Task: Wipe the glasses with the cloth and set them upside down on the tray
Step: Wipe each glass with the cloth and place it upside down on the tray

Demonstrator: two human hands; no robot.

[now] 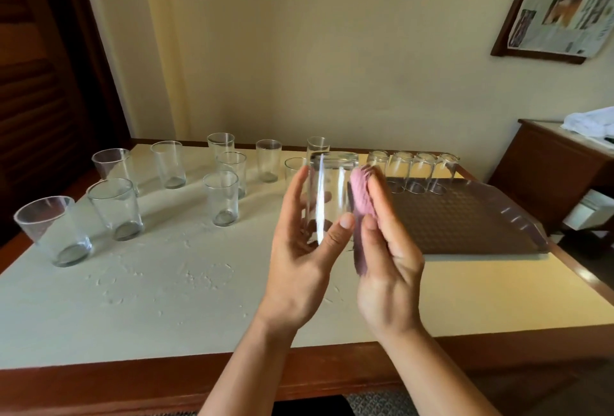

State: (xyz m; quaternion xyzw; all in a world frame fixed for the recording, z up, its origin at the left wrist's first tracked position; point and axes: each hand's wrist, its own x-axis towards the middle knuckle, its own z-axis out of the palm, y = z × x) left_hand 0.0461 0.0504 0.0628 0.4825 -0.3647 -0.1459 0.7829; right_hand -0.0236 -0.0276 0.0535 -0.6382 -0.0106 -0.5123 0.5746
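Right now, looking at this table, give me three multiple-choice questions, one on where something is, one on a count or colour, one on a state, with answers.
1. Where are the upside-down glasses?
A. along the far edge of the tray
B. at the table's near left corner
C. on the side cabinet

2. What colour is the cloth?
A. green
B. pink
C. white

3. What is the left hand doing?
A. lying flat on the table
B. holding a glass
C. lifting the tray

Answers: 1 A, four inverted glasses line the tray's far edge. 2 B, the cloth in the right hand is pink. 3 B, its thumb and fingers hold the glass in the air.
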